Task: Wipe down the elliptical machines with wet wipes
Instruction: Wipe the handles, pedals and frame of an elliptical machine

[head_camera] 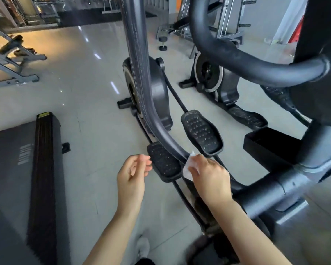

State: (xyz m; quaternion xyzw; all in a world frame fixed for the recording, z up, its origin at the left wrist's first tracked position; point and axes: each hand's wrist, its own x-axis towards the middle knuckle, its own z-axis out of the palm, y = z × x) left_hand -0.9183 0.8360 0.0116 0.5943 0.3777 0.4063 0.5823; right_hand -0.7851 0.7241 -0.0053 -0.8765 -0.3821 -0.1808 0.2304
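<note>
right hand: pressing a white wet wipe onto the lower bend of the elliptical's dark swing arm, bottom centre of frame
left hand: just hanging there with loosely curled fingers, holding nothing, right beside the near pedal
far pedal: studded, sits higher, centre right
second elliptical: upper right
treadmill: lower left, on the shiny floor

My right hand presses the wipe against the lower end of the elliptical's swing arm, between its two pedals. My left hand hangs left of them. A second elliptical stands behind, probably a treadmill on my left.
</note>
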